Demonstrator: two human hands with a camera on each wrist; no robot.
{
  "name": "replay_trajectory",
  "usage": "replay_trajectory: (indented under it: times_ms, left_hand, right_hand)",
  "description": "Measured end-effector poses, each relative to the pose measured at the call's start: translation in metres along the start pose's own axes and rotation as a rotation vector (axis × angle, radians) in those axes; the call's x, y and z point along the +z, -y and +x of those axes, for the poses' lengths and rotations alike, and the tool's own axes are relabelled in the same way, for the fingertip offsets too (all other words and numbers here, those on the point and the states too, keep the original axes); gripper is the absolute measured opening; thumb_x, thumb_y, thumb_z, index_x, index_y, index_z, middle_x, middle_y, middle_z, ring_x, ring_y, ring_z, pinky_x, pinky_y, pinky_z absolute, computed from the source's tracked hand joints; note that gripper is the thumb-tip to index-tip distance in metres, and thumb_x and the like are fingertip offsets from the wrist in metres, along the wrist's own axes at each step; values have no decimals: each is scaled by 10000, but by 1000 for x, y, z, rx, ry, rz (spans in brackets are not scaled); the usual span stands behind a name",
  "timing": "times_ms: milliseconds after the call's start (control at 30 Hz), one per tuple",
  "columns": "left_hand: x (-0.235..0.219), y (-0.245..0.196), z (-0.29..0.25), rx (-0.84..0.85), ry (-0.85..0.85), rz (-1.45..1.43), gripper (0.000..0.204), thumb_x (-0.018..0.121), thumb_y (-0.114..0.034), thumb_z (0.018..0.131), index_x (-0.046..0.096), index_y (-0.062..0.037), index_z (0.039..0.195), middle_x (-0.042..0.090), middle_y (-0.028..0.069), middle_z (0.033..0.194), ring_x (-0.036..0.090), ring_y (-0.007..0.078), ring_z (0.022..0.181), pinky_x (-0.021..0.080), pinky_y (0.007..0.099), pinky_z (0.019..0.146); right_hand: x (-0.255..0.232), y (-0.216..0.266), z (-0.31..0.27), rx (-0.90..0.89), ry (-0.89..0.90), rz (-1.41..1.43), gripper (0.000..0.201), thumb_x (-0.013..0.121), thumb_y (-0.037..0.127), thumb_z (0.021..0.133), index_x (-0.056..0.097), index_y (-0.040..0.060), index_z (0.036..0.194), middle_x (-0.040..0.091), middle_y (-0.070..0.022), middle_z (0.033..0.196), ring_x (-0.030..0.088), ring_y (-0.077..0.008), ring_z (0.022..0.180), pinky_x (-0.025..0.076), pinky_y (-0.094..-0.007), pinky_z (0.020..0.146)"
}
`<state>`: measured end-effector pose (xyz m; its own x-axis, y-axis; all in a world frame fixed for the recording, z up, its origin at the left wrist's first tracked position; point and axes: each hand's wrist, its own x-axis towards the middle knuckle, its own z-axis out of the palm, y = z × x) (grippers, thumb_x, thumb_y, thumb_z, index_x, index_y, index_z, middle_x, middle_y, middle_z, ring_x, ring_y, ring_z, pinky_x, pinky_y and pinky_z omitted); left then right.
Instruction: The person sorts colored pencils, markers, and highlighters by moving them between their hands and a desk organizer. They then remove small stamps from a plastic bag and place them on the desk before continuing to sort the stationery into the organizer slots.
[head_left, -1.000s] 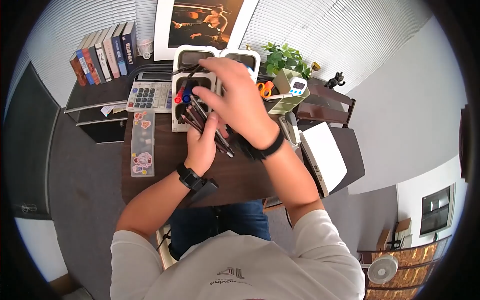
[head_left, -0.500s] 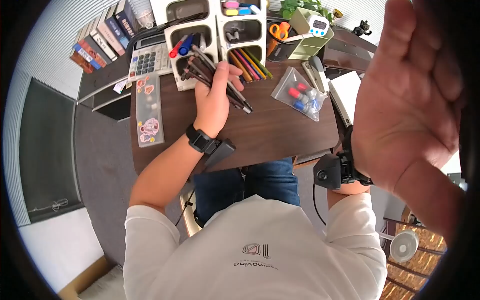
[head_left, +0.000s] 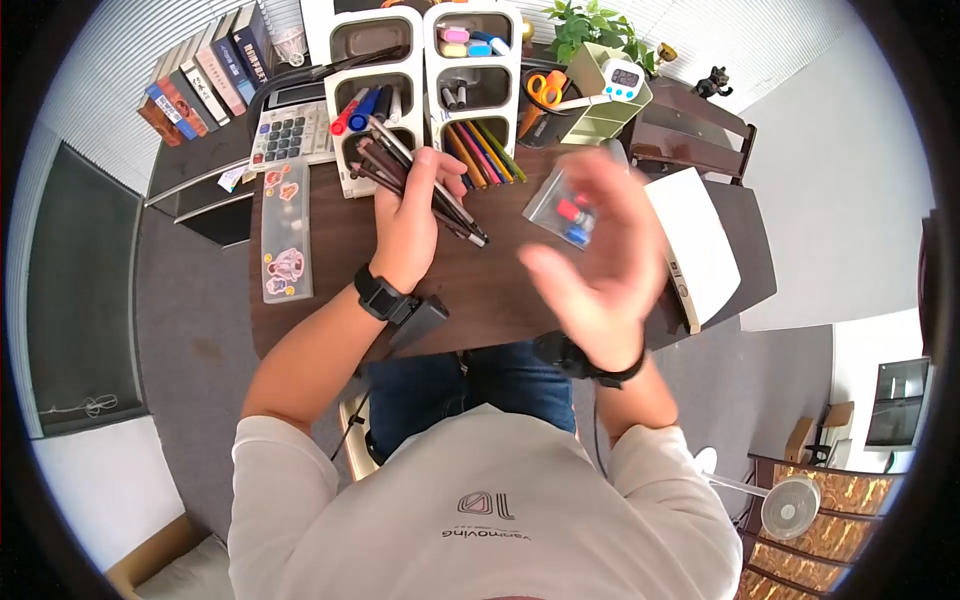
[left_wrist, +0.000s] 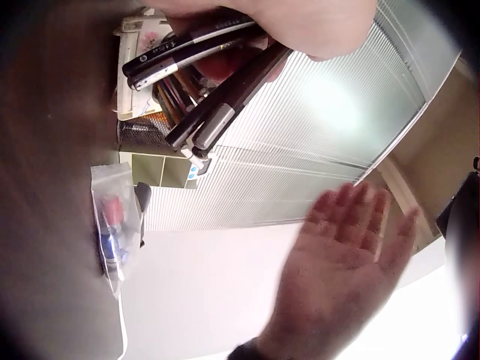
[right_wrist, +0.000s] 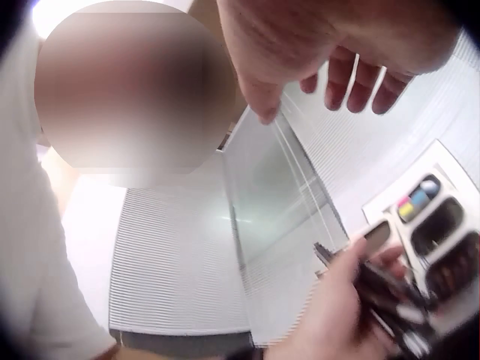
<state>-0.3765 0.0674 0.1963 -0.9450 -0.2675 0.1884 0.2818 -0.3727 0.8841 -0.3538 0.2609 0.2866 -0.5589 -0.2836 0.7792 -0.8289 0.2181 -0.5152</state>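
In the head view my left hand [head_left: 408,225] grips a bundle of dark pencils [head_left: 385,160] in front of the white desk organizer [head_left: 375,18]. The bundle's upper ends overlap its lower left compartment; the dark lower ends [left_wrist: 217,124] stick out past the fingers in the left wrist view. My right hand [head_left: 605,275], blurred, is raised over the right side of the desk with thumb and fingers spread and nothing in it. It partly covers a clear zip bag [head_left: 545,205] with red and blue items inside. Red and blue markers [head_left: 370,108] stand in the organizer's left part.
Coloured pencils [head_left: 482,150] and highlighters [head_left: 468,42] fill other organizer compartments. A calculator [head_left: 285,135] and a stickered pencil case [head_left: 288,235] lie on the left. Orange scissors [head_left: 545,88], a green holder [head_left: 595,120] and a white box-like object [head_left: 695,245] stand on the right.
My right hand left the organizer, rose close to the head camera at the right, then came down over the zip bag. My left hand keeps its grip on the pencils by the organizer.
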Motion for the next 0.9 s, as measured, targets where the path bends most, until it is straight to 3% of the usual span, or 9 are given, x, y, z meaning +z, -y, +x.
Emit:
replay_trajectory:
  times_ms: [67,200,333,433,600,667,733,800,900]
  left_hand:
    - [1,-1,-2,31,18,34,462,460,-371,1120,704,-14,959,632,40,773,573,102,705,445,260,654]
    - [3,7,-3,59,61,20,449,460,-360,1126,703,-19,964,609,25,764,566,93,713,437,260,654]
    - [9,0,-7,21,109,-12,436,475,-363,1123,699,-18,979,617,21,773,570,89,700,456,244,649]
    - [8,1,-5,40,59,-14,469,450,-405,1129,662,-6,1004,629,64,796,553,119,683,451,280,646]
    - [4,1,-5,23,118,-6,482,447,-404,1128,661,8,1000,608,55,729,561,122,671,448,276,642]
    - [4,2,-5,22,114,-7,482,440,-398,1130,663,8,996,602,46,725,556,110,667,442,262,633]
    - [3,-1,-6,5,117,13,439,469,-356,1128,687,-4,985,620,24,728,553,85,670,451,240,640]
    - [3,-2,-4,31,120,19,434,473,-346,1126,690,-2,975,618,23,716,553,88,663,451,244,631]
    - [1,-2,-2,22,126,9,433,473,-344,1126,688,1,978,614,22,712,553,88,659,453,249,628]
  right_hand:
    - [20,-9,-20,204,99,-127,575,852,159,827,625,1,1331,660,-155,1250,626,-299,1140,487,-413,995]
    - [42,-24,-63,626,123,218,371,786,101,928,675,27,1274,743,-100,1016,701,-168,872,561,-296,766]
    - [41,-31,-64,526,107,167,247,756,76,952,717,3,1185,756,-98,1008,701,-150,844,559,-282,744]
    - [31,-22,-46,612,-61,222,214,750,65,958,746,4,1163,756,-87,1038,688,-113,887,553,-265,779]
    - [21,-5,-2,401,-266,315,267,733,-44,940,696,-36,1204,733,-94,1095,684,-119,934,541,-246,784]
    - [21,-3,20,302,-212,135,254,755,-50,911,715,-25,1161,744,-103,1067,694,-133,927,551,-257,777]
    - [34,-9,55,-42,-159,32,233,780,-33,875,737,5,1101,753,-104,1001,714,-164,881,559,-275,757]
    - [48,-11,87,-223,-64,-190,207,796,13,846,746,36,1045,741,-100,934,714,-216,829,562,-308,729]
    - [86,-46,119,-331,63,-309,111,743,89,890,705,41,982,698,-132,851,678,-327,785,553,-423,697]
